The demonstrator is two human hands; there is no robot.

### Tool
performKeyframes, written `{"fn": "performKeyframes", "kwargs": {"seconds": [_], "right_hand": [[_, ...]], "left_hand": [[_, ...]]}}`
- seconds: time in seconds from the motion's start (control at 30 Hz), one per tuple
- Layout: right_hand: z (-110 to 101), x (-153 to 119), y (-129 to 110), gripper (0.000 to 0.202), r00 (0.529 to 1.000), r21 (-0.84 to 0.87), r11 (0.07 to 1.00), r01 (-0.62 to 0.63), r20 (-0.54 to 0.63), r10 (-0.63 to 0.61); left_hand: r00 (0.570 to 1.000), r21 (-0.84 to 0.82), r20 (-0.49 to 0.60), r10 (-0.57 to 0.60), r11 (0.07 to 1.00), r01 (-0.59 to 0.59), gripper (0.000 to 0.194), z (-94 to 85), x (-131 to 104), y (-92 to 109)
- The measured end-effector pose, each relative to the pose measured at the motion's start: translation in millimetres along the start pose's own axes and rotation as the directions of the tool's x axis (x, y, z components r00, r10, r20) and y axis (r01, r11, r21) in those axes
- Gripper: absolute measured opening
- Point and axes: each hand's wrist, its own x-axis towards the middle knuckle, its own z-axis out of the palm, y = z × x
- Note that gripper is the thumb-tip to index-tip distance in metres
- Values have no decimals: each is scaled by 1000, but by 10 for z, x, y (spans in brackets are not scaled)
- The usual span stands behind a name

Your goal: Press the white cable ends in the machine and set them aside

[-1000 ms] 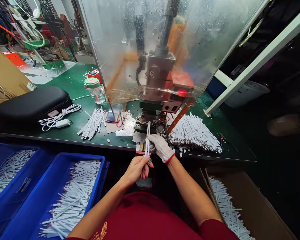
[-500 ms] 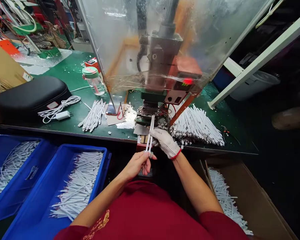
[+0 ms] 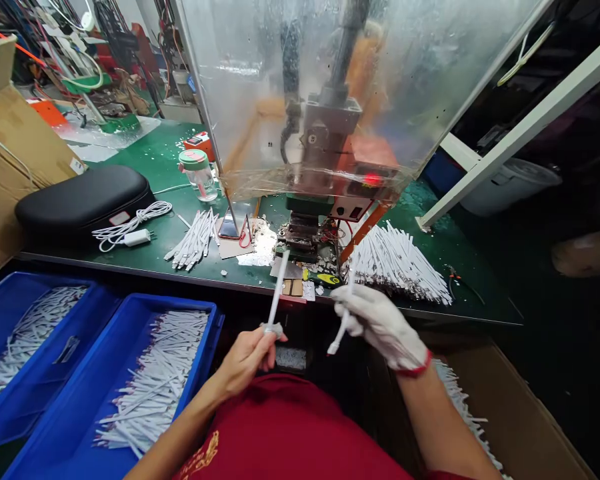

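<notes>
My bare left hand (image 3: 245, 360) pinches a short white cable (image 3: 279, 293) by its near end, where a greyish piece wraps the fingers. The cable points up toward the base of the press (image 3: 303, 233). My right hand (image 3: 387, 327), in a white glove with a red cuff, is closed on another short white cable (image 3: 336, 341) that hangs down with a small connector at its lower end. Close to the right hand lies a pile of white cables (image 3: 397, 260). A yellow-and-black handled tool (image 3: 324, 278) lies at the press base.
A cloudy plastic shield (image 3: 260, 80) hangs before the press. Blue bins (image 3: 213, 327) of white cables stand at left, a cardboard box (image 3: 510, 400) of them at right. On the green table are a smaller cable bundle (image 3: 193, 240), a jar (image 3: 200, 180), a black case (image 3: 85, 200) and pliers (image 3: 455, 277).
My hands have moved apart. The right hand went right and nearer with one cable, while the left went slightly left and down with the other. The yellow-and-black tool came into sight.
</notes>
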Motion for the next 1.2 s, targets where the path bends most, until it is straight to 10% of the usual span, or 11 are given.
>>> {"fn": "performKeyframes", "kwargs": {"seconds": [0.13,0.3,1.2], "right_hand": [[295,309,208,34,980,28,999,-18,200,12],[235,464,199,36,964,-25,999,41,264,-33],[329,941,222,37,979,-4,1000,-9,204,10]], "left_hand": [[993,-93,118,-4,996,15,53,336,255,169],[954,-271,287,-89,947,170,52,330,341,223],[948,-400,249,-199,870,288,52,294,573,109]]}}
